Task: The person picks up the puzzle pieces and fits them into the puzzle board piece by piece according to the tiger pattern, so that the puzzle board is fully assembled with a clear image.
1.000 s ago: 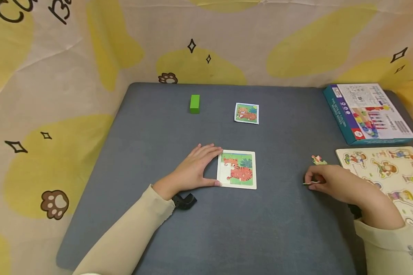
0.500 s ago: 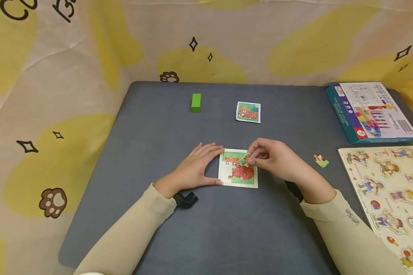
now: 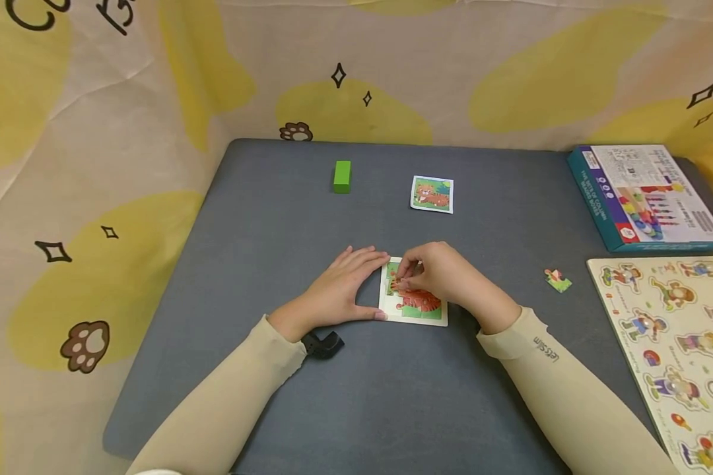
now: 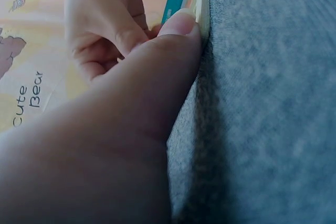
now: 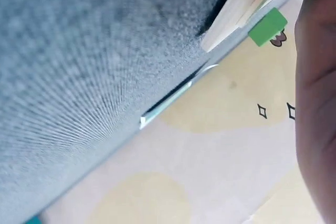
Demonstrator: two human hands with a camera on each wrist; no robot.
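A small tiger jigsaw puzzle [image 3: 418, 315] in a pale frame lies on the grey table. My left hand [image 3: 339, 290] rests against its left side, thumb at the near corner and straight fingertips at the far corner. Over the picture, my right hand [image 3: 442, 272] pinches a small puzzle piece between thumb and curled fingers. Most of that piece is hidden by the fingers, and the hand covers the puzzle's upper right. Another puzzle piece [image 3: 557, 280], green and pink, lies on the table to the right. In the left wrist view, the left thumb [image 4: 181, 30] touches the frame's edge.
Behind the puzzle lie a tiger picture card [image 3: 432, 194] and a green block [image 3: 342, 177]. On the right are a boxed toy set [image 3: 653, 198] and a board with printed figures [image 3: 659, 349]. A patterned cloth [image 3: 356, 39] rises beyond the table.
My right hand has come from the right side of the table with a puzzle piece, then moved left across the puzzle. The left hand has stayed at the frame.
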